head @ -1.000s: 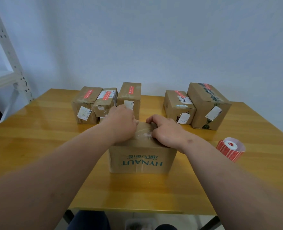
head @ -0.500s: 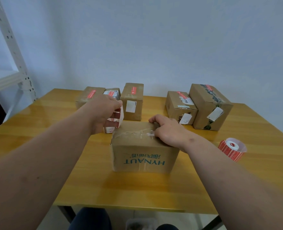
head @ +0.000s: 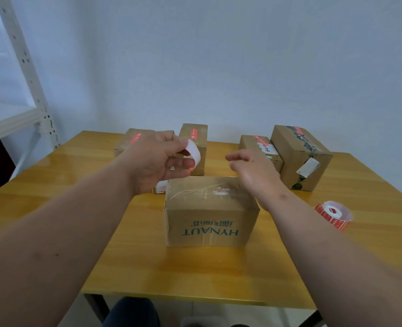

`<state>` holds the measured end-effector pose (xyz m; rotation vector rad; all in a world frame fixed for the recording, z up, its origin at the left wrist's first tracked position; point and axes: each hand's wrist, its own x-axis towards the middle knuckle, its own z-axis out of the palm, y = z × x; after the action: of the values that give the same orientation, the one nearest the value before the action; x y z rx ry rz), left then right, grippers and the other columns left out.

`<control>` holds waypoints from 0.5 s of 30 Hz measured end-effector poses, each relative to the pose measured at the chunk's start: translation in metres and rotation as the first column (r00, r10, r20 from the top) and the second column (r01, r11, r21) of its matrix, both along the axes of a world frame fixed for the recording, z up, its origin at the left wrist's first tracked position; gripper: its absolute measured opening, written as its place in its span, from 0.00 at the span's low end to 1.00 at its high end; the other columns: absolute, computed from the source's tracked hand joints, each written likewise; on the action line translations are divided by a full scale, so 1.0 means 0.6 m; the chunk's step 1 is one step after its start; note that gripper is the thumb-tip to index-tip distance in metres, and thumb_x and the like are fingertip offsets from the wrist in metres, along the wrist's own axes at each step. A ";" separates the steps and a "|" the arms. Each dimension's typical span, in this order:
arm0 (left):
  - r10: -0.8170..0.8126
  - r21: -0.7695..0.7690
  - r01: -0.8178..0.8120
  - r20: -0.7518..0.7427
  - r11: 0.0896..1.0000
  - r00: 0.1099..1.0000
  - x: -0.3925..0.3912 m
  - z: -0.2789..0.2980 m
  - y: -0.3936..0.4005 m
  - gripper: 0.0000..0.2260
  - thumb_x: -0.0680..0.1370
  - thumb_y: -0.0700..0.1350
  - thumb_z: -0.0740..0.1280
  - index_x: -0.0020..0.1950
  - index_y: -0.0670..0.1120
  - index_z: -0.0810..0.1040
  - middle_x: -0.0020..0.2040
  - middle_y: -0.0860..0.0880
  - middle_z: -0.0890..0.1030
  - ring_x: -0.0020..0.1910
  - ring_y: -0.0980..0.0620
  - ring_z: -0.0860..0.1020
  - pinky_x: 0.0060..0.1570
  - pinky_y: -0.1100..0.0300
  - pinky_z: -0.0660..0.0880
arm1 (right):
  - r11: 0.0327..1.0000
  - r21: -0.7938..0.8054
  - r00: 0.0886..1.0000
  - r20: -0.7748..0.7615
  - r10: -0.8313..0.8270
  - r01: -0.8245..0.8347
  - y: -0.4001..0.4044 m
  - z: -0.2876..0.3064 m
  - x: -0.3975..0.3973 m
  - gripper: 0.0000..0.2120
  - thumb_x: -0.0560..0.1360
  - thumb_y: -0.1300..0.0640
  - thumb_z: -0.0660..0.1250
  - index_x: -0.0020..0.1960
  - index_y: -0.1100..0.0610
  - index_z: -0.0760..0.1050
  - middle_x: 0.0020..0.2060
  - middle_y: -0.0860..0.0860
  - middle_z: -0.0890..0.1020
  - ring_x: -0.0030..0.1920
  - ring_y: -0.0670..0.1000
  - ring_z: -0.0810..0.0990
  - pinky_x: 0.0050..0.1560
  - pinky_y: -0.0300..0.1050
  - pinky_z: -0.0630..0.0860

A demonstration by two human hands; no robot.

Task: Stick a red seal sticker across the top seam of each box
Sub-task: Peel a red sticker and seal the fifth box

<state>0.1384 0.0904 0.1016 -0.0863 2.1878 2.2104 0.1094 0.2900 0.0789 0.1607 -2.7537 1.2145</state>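
The HYNAUT box [head: 210,213] sits at the near centre of the wooden table [head: 53,185], its printed side facing the camera with the lettering upside down. Its top is covered in clear tape with white residue along the seam; no red seal shows on it.

Above and just behind the box's left rear corner, the left hand [head: 157,161] pinches a curled strip of sticker backing [head: 193,153] between thumb and fingers — the white side faces outward, with a trace of red visible at the inner curl. The right hand [head: 252,171] hovers over the box's right rear edge, fingers loosely spread and gripping nothing; it is blurred.

The sticker roll [head: 334,214] lies on its side on the table to the right of the box, well apart from it.

At the far side of the table stand five sealed boxes — a left group [head: 134,140] partly hidden by the left hand and a right pair [head: 299,156] — each visible top carrying a red seal. A white metal shelf [head: 18,74] stands at left.
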 end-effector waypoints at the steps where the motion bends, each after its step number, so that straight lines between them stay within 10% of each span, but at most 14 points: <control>1: -0.022 0.016 0.022 -0.007 1.000 1.000 0.001 -0.001 0.003 0.12 0.81 0.44 0.65 0.59 0.36 0.76 0.50 0.39 0.82 0.44 0.47 0.82 0.48 0.49 0.82 | 0.991 -0.131 1.000 0.027 0.001 0.002 -0.002 0.008 0.003 0.09 0.78 0.55 0.60 0.51 0.48 0.79 0.56 0.47 0.80 0.60 0.53 0.75 0.62 0.55 0.71; 6: -0.159 0.006 0.160 -0.068 0.987 0.985 0.005 0.000 0.019 0.10 0.81 0.44 0.63 0.54 0.39 0.79 0.42 0.45 0.82 0.39 0.55 0.79 0.46 0.57 0.79 | 0.893 -0.442 0.922 0.307 0.235 -0.080 -0.015 0.033 0.013 0.17 0.82 0.48 0.57 0.52 0.60 0.78 0.32 0.54 0.82 0.30 0.50 0.74 0.34 0.45 0.66; 15: -0.290 -0.098 0.279 -0.129 0.955 0.948 0.017 0.005 0.020 0.06 0.73 0.47 0.68 0.42 0.45 0.79 0.33 0.51 0.76 0.34 0.55 0.72 0.38 0.63 0.74 | 0.680 -0.732 0.726 0.452 0.518 -0.030 -0.014 0.023 0.010 0.07 0.77 0.62 0.65 0.42 0.58 0.80 0.31 0.52 0.80 0.27 0.45 0.73 0.30 0.36 0.67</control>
<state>0.1484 0.1024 0.1047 0.3739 2.1899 2.0287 0.1153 0.2816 0.0926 0.1346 -2.5206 2.7596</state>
